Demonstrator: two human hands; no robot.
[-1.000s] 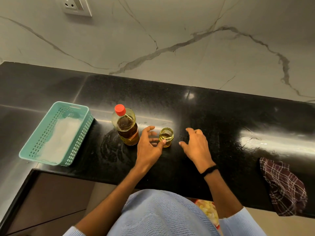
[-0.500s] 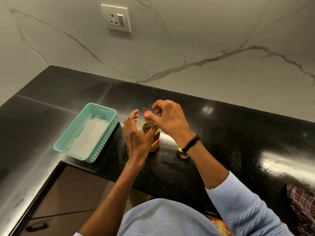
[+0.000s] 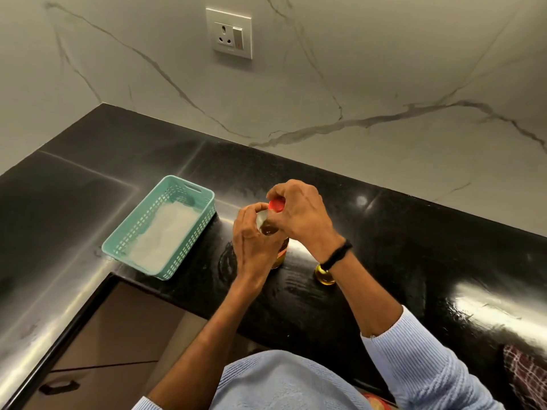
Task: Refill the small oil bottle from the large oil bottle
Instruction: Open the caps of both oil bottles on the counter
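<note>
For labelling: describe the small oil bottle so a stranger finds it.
On the black counter, right of the teal basket, the left hand and right hand grip the large oil bottle. The small oil bottle stands just right of it, partly behind the right wrist. It is squat and yellow; its neighbour is tall, dark, red-capped.

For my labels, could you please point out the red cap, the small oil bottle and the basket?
red cap [image 3: 277,205]: head view, top face.
small oil bottle [image 3: 324,276]: head view, glass side.
basket [image 3: 194,239]: head view, right wall.
</note>
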